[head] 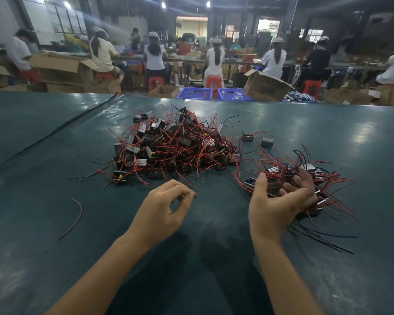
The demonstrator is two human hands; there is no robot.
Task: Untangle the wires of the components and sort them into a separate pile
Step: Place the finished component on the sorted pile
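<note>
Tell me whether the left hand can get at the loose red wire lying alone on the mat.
Probably yes: the left hand looks empty, and only bare mat lies between it and the loose red wire. The right hand grips part of the small pile.

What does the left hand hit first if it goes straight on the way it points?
Probably the near edge of the big pile of parts. The left hand points forward and slightly right over bare table, and nothing else lies in that line. Depth is uncertain.

Sorted pile (289,172) partly behind right hand (280,206)
</note>
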